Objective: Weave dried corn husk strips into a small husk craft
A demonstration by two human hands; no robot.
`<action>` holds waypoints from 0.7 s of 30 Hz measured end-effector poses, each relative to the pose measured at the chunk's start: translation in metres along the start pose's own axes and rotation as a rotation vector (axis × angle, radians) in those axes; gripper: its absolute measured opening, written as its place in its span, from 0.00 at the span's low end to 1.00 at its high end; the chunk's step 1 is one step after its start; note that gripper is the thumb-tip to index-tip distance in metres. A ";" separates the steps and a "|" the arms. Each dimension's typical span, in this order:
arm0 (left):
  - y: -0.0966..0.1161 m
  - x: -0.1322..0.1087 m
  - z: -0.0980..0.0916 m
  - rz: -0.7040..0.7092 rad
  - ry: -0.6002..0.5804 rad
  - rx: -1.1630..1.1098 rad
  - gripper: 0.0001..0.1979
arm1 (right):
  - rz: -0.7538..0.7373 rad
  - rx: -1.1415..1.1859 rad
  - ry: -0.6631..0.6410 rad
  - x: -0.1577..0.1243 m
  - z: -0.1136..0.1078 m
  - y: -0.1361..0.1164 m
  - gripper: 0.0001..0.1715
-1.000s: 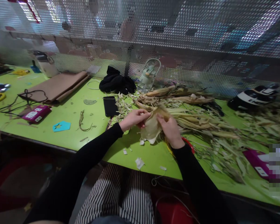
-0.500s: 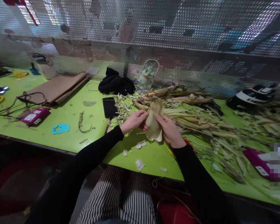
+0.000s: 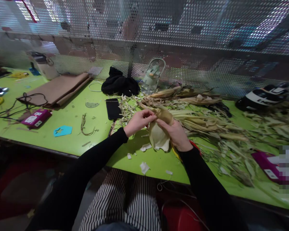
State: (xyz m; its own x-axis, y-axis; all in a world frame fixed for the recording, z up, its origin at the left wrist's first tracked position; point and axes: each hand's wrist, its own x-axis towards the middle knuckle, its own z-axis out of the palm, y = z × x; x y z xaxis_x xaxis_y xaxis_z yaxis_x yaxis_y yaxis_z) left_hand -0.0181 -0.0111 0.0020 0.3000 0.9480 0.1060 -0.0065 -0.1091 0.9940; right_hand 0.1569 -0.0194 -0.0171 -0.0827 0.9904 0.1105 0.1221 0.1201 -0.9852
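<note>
Both my hands hold one pale dried corn husk (image 3: pixel 159 136) above the green table (image 3: pixel 69 141). My left hand (image 3: pixel 138 121) pinches the husk's upper left edge with closed fingers. My right hand (image 3: pixel 175 133) grips its right side, thumb on the leaf. Just behind lies a big heap of dried husks and stalks (image 3: pixel 207 123). Small torn husk scraps (image 3: pixel 144 166) lie on the table under my hands.
A black phone (image 3: pixel 113 109), black cloth (image 3: pixel 120 85) and a pale bottle (image 3: pixel 151 77) sit behind my left hand. Brown paper (image 3: pixel 55 89), a magenta box (image 3: pixel 36 117), a blue tag (image 3: pixel 62 130) and cables lie to the left. A perforated metal screen (image 3: pixel 207 48) closes the back.
The husk was raised upright half a second ago; it now hangs lower with its top folded between my fingers. My left hand has shifted to the top edge.
</note>
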 end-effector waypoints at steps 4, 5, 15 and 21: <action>-0.003 0.002 0.000 0.016 -0.029 0.049 0.04 | -0.014 0.018 0.036 0.000 0.002 0.000 0.24; -0.004 0.002 0.000 0.023 -0.028 0.065 0.05 | -0.018 0.026 0.044 0.001 0.002 0.000 0.23; -0.008 0.002 -0.001 0.081 0.005 0.309 0.07 | -0.072 0.081 0.069 0.004 0.001 0.003 0.19; -0.002 -0.001 0.004 0.067 0.042 0.109 0.04 | -0.096 0.115 0.110 0.000 0.006 0.004 0.18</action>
State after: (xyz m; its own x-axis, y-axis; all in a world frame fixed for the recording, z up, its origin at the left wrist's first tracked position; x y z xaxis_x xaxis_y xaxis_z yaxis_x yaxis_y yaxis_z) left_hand -0.0143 -0.0126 -0.0007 0.2617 0.9491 0.1753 0.0795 -0.2023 0.9761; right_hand 0.1518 -0.0192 -0.0215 0.0212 0.9769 0.2125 0.0046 0.2125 -0.9772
